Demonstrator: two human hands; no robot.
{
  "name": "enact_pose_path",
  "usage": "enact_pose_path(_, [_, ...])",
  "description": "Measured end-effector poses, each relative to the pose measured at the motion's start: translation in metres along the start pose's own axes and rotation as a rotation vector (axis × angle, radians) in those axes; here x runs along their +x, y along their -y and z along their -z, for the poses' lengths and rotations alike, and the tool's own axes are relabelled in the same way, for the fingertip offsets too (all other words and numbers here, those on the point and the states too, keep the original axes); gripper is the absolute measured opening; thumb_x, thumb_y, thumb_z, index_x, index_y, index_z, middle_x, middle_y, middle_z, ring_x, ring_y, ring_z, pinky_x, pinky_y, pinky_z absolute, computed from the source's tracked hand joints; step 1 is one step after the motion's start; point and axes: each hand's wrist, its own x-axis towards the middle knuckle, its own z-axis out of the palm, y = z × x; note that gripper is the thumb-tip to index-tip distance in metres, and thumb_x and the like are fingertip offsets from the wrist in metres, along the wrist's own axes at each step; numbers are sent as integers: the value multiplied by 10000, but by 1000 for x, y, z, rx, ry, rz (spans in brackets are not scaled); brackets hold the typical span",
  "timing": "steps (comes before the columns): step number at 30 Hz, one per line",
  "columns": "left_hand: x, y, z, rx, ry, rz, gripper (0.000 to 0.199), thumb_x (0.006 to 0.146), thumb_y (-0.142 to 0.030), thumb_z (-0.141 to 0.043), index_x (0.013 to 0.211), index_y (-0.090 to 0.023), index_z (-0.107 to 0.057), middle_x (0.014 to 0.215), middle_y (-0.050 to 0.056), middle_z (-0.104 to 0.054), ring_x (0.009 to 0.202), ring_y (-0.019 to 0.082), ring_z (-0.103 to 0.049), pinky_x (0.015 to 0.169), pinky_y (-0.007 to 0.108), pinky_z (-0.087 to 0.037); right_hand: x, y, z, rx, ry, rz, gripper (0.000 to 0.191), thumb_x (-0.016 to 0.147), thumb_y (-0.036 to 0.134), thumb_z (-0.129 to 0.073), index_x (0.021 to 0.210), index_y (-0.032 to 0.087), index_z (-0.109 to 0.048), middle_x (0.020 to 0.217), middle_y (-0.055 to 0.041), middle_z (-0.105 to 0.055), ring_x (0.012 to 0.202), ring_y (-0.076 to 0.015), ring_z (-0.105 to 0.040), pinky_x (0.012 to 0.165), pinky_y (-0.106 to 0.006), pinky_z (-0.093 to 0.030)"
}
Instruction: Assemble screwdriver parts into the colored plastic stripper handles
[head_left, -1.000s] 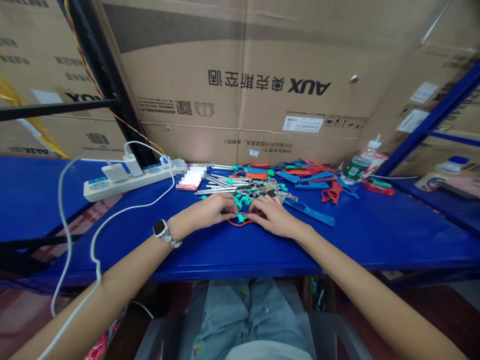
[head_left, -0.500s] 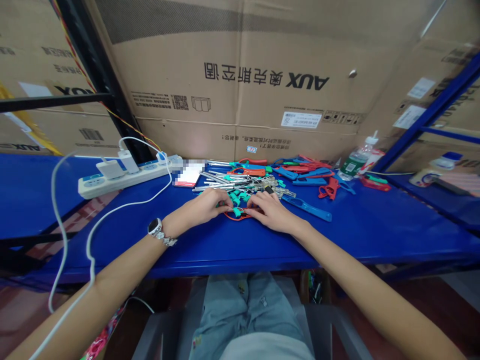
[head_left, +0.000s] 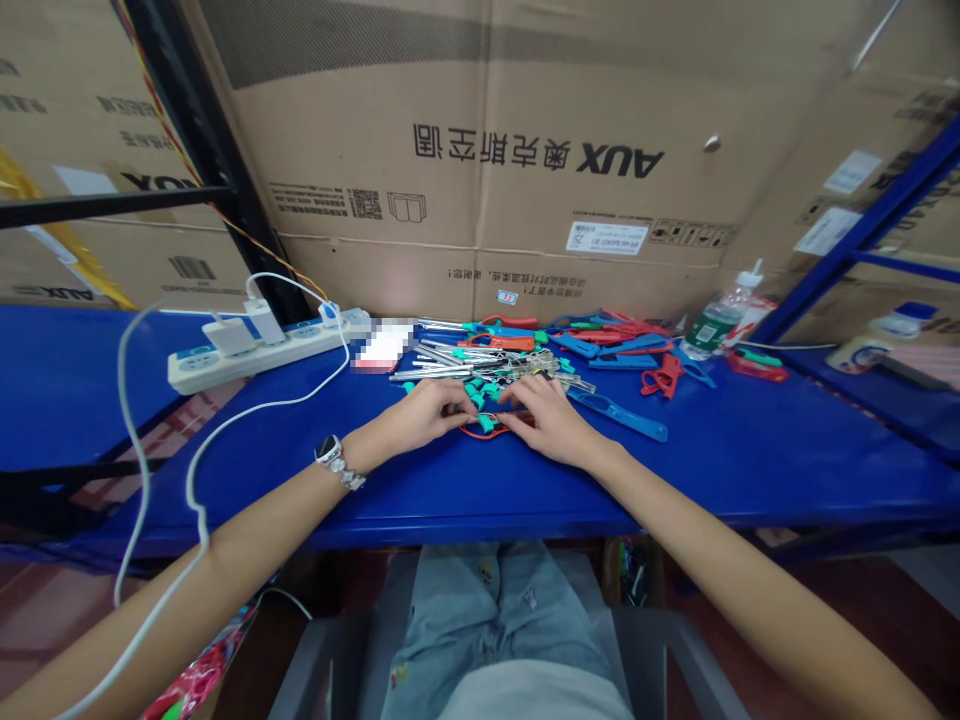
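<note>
Near the middle of the blue table, my left hand [head_left: 435, 410] pinches at the left of a small green clip [head_left: 487, 423]; what lies between its fingertips is too small to make out. My right hand [head_left: 546, 415] has its fingers bent together around a red-orange piece [head_left: 517, 420] just right of that clip. An orange loop [head_left: 480, 433] shows below the fingertips. Behind both hands lies a pile of silver rods [head_left: 450, 358] with green ends, and a blue handle piece [head_left: 622, 415] rests to the right of my right hand.
A white power strip [head_left: 225, 362] with plugs and trailing cables sits at the left. Red and blue plastic pieces [head_left: 630, 345] are heaped at the back right, beside a green-labelled bottle [head_left: 712, 325]. A large cardboard box [head_left: 525, 60] stands behind the table [head_left: 480, 500].
The view has shifted slightly. Both hands stay close together at the green clip, my left hand a little further right, with only small finger movements.
</note>
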Motion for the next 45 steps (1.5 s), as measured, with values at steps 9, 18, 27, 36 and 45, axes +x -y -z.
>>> enact_pose_path(9, [-7, 1, 4, 98, 4, -34, 198, 939, -349, -693, 1024, -171, -685, 1017, 61, -623, 864, 184, -614, 787, 326, -521, 9, 30, -9, -76, -20, -60, 93, 934, 286, -670, 942, 195, -688, 960, -41, -695, 936, -214, -588, 817, -356, -331])
enact_pose_path(18, [-9, 0, 7, 162, 138, -164, 187, 1014, -252, -581, 959, -192, -749, 995, 57, -599, 860, 170, -617, 788, 301, -520, 9, 45, -1, -352, 49, -44, 181, 967, 262, -582, 908, 158, -719, 974, -91, -711, 986, -257, -588, 815, -385, -287])
enact_pose_path(27, [-8, 3, 2, 148, 118, -181, 217, 1029, -256, -560, 954, -182, -749, 975, 58, -605, 848, 167, -628, 788, 303, -532, 9, 48, -2, -405, 52, -27, 173, 981, 240, -562, 968, 185, -725, 994, -94, -701, 974, -253, -586, 800, -380, -266])
enact_pose_path(36, [-8, 6, 1, 152, 124, -158, 245, 1033, -265, -533, 947, -179, -746, 988, 66, -610, 832, 174, -623, 783, 316, -531, 12, 46, -3, -366, 66, -55, 181, 961, 230, -584, 937, 185, -758, 948, -103, -690, 969, -265, -582, 790, -382, -301])
enact_pose_path(45, [-8, 3, 2, 141, 137, -134, 224, 1031, -260, -545, 938, -190, -737, 993, 56, -614, 862, 170, -633, 818, 315, -534, 12, 41, 0, -334, 63, -72, 198, 984, 302, -602, 920, 189, -752, 954, -99, -691, 978, -271, -585, 812, -385, -328])
